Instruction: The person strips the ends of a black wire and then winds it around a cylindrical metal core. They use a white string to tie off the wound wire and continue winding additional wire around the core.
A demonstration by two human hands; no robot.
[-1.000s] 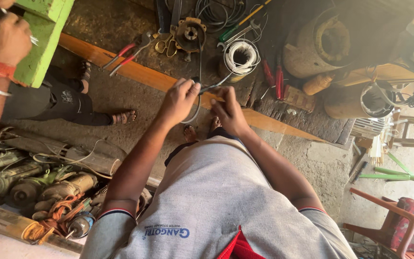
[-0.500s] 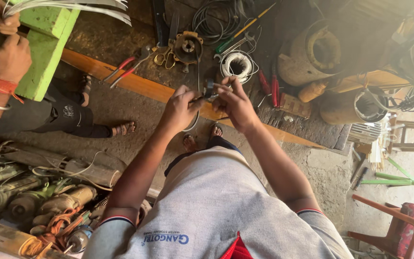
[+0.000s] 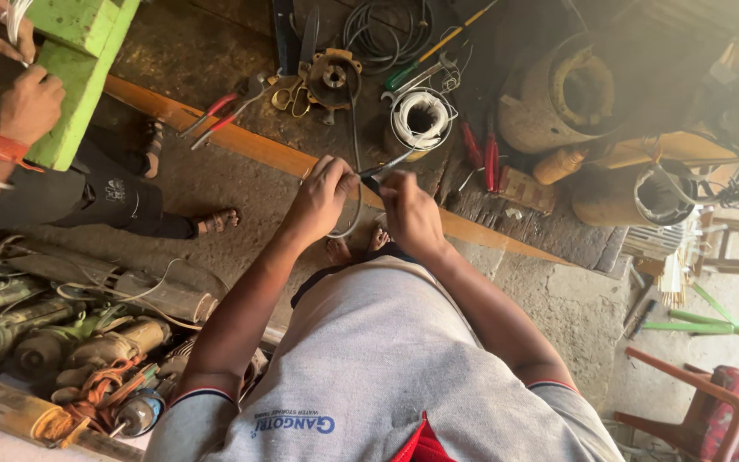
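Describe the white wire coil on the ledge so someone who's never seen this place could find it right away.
Find the orange edge of the raised ledge running across the floor. Just beyond it, past the person's hands, the white coil sits beside a big round motor housing. It is the only bright white ring among dark cables and red-handled tools.

Thin grey wire [image 3: 354, 224]: it hangs as a curved loop just below your left hand [image 3: 322, 198] and runs up into that hand's closed fingers. Dark, slim tool [image 3: 384, 165]: it lies slanted between your two hands, one end at the fingertips of your right hand [image 3: 410, 216], the other end pointing up and away from your left hand. Whether tool and wire touch cannot be told.
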